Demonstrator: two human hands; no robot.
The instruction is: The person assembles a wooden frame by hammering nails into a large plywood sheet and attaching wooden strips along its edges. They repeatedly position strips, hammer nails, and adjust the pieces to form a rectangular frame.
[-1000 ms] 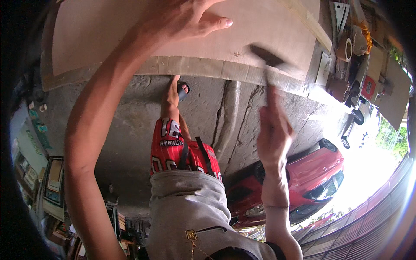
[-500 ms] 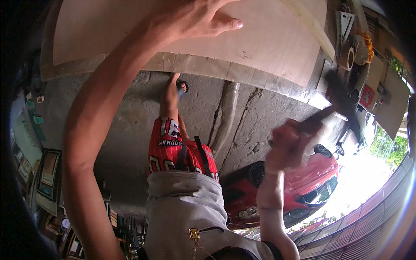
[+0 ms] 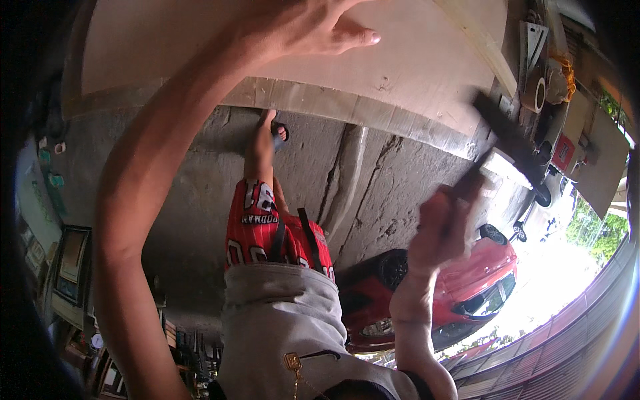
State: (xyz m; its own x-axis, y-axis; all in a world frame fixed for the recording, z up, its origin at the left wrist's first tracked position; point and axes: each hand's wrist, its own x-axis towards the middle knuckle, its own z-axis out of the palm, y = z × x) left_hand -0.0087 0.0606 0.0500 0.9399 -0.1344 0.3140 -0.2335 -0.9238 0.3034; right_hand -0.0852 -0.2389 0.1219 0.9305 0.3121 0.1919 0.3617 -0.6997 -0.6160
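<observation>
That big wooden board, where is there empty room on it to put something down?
The wooden board is bare in its middle, between the left hand pressing on it and the pale wood strip at its right. Its near edge is also bare. It is crowded at the right, where the right hand holds the hammer near a tape roll.
</observation>
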